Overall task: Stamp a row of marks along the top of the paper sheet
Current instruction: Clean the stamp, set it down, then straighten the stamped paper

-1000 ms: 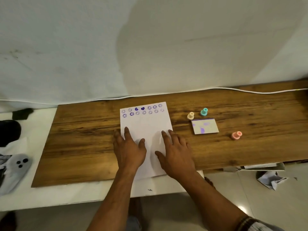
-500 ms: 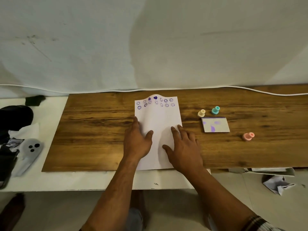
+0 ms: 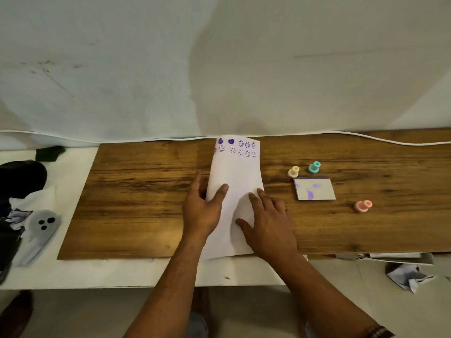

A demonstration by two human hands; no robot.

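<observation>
The white paper sheet (image 3: 235,172) lies on the wooden board (image 3: 146,191), with two rows of purple smiley and heart marks along its top. Its far end curls up against the wall and its left edge is raised. My left hand (image 3: 200,211) grips that left edge, thumb on top and fingers underneath. My right hand (image 3: 267,220) rests flat on the sheet's lower right, fingers spread. To the right stand a cream stamp (image 3: 293,171) and a teal stamp (image 3: 314,167). A pink stamp (image 3: 363,206) lies on its side, near the ink pad (image 3: 314,189).
A white cable (image 3: 366,137) runs along the wall behind the board. On the white table at left sit a black object (image 3: 22,176) and a grey ghost-shaped item (image 3: 42,225). Crumpled paper (image 3: 407,276) lies on the floor at lower right.
The sheet has slid away from me until its top curls against the wall. My left hand went from lying flat on it to gripping its lifted left edge.
</observation>
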